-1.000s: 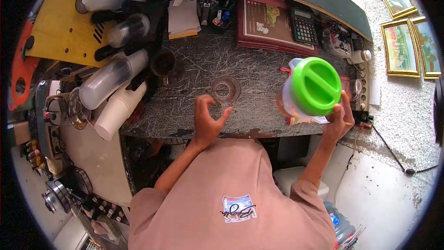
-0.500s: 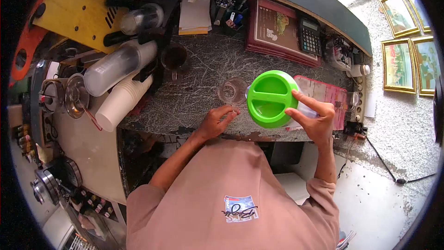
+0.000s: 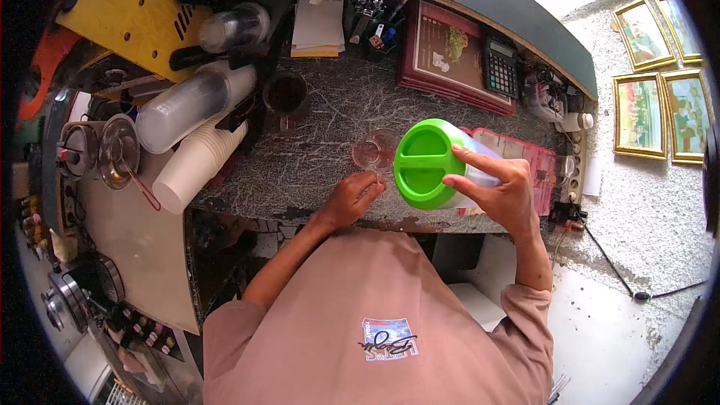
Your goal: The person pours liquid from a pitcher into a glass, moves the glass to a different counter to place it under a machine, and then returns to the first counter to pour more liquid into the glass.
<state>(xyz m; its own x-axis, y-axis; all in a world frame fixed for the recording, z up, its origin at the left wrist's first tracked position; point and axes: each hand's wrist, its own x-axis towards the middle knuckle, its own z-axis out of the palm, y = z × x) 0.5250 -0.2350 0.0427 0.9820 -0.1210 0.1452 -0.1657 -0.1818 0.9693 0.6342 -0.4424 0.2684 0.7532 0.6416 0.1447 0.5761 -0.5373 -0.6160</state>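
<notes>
A pitcher with a green lid [image 3: 429, 164] and a pale translucent body is tilted to the left in my right hand [image 3: 499, 186]. My right fingers grip it near the lid's right edge. Just left of the lid, a clear glass mug [image 3: 373, 148] stands on the dark scratched counter [image 3: 330, 116], with a reddish tint inside it. My left hand [image 3: 355, 198] is closed at the near side of the mug, fingers pinched on its handle.
Stacked paper cups [image 3: 196, 169] and plastic cups [image 3: 184, 114] lie at the left, beside a dark mug [image 3: 286, 96]. Maroon menus [image 3: 450, 52] with a calculator [image 3: 500, 67] are at the back right. A pink-edged tray [image 3: 525, 151] lies behind the pitcher.
The pitcher has tipped further to the left, so more of its body shows, and my right hand has shifted slightly left with it. A reddish tint now shows in the glass mug.
</notes>
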